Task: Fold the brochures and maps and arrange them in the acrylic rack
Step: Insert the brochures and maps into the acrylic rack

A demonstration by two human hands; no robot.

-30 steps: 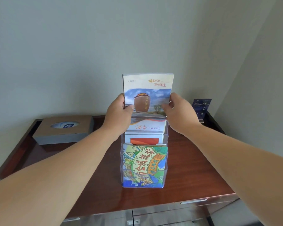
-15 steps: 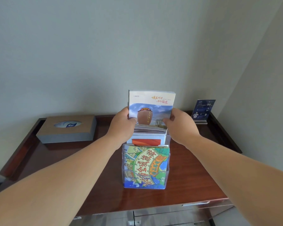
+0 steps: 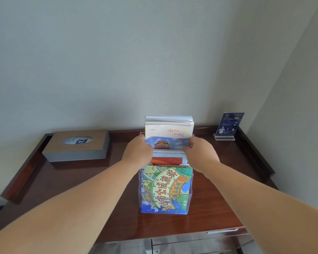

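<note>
The left hand (image 3: 138, 153) and right hand (image 3: 200, 154) each pinch a side edge of the folded brochure stack (image 3: 169, 129) between them, half sunk in the rearmost pocket of the acrylic rack (image 3: 188, 202); seating it seems the step in hand, calling next for a level downward press, then release.

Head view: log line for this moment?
brochure: upright, partly in rear pocket of acrylic rack | left hand: grips its left edge | right hand: grips its right edge | map: in front pocket
</note>
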